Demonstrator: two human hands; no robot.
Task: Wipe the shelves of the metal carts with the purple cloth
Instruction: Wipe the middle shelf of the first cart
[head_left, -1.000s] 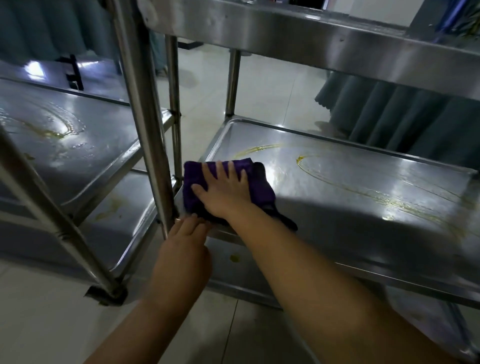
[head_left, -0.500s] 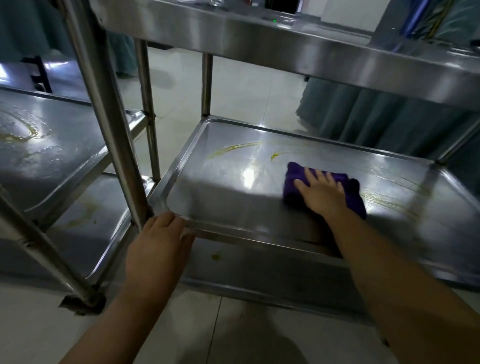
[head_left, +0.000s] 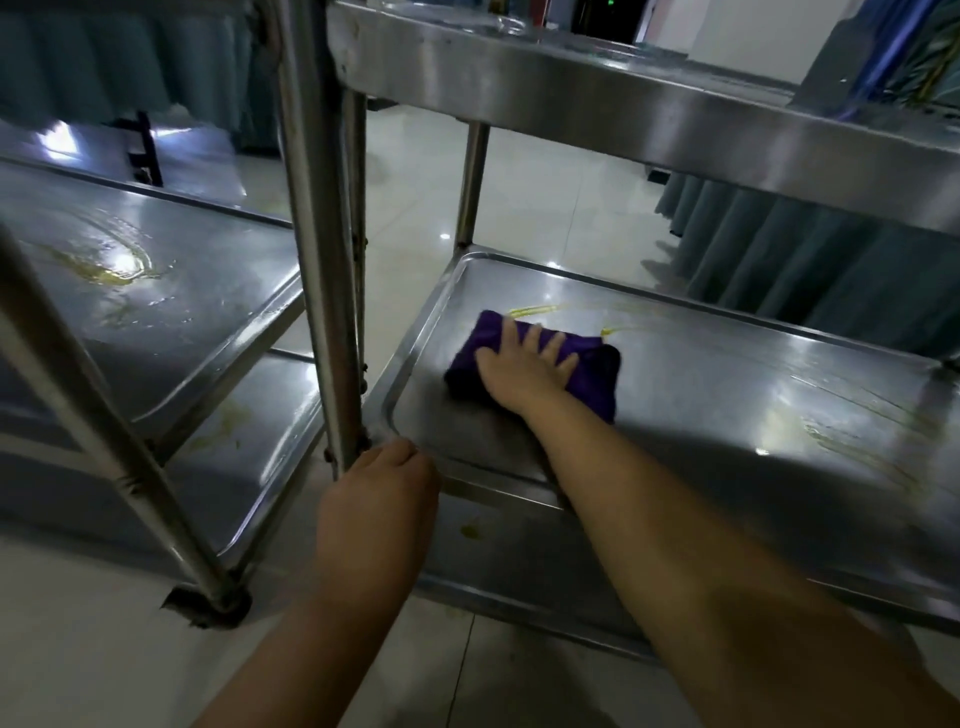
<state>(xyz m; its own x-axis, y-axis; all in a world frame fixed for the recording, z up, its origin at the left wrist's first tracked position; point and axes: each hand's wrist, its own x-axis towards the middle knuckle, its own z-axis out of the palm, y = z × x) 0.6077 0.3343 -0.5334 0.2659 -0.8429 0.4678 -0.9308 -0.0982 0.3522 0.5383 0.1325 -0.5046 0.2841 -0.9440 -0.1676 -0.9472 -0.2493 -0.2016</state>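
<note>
Left cart (head_left: 156, 291): metal, two shelves in view; upper one has a yellow-green smear (head_left: 98, 267) w/ wet glare round it; lower shelf shows fainter greenish marks. Slanted leg runs down to a caster (head_left: 208, 605) on the floor.
Upright post (head_left: 322, 260): right cart's near-left corner post, stands betw. the two carts and blocks part of the gap.
Left hand (head_left: 379, 499): fingers curled over the near-left corner of the right cart's mid shelf, at the post's foot; gripping the rim.
Mid shelf (head_left: 727, 415): steel tray w/ raised rim, shiny; yellow streaks (head_left: 535, 310) just beyond the cloth, more faint smears (head_left: 852, 441) far right.
Purple cloth (head_left: 597, 369): folded, lies flat on mid shelf, left part, near the back rim.
Right hand (head_left: 524, 364): palm down on the cloth, fingers spread and straight, pressing it to the steel; forearm crosses the near rim.
Top shelf (head_left: 623, 104): overhangs the mid shelf, cuts off view above.
Bottom shelf (head_left: 493, 551): under the mid one, in shadow, small yellow spot (head_left: 470, 531) on it.
Floor (head_left: 415, 197): pale glossy tiles, light reflections.
Room: dim; teal pleated drapes (head_left: 805, 270) behind right cart, similar drapes far left.
</note>
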